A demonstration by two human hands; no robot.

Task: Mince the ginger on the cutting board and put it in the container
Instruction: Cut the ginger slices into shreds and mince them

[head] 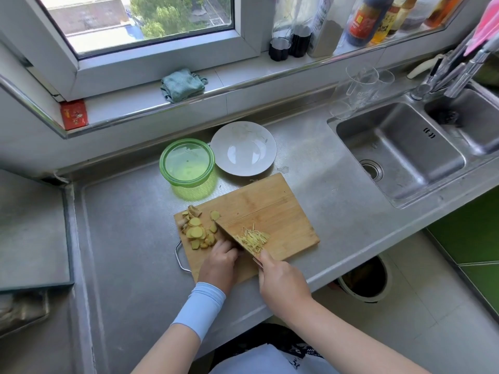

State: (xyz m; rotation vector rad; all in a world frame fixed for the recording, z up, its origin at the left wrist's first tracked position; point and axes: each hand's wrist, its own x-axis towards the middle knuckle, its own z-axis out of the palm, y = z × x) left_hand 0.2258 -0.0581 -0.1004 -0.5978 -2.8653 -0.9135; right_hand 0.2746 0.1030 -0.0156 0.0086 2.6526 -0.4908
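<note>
The right grip [280, 279] was closed around the handle of the knife [232, 236], blade down on the cutting board [270, 206] near the counter's front edge. The left grip [220, 261] was curled against the blade beside the ginger slices [197, 232]; whether it held any could not be determined. Ginger strips [253, 238] lay beyond the blade, and the green container [162, 164] stood behind the board.

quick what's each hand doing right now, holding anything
Left hand: fingers curled beside the knife; whether they hold ginger slices cannot be told.
Right hand: grips the knife handle.
</note>
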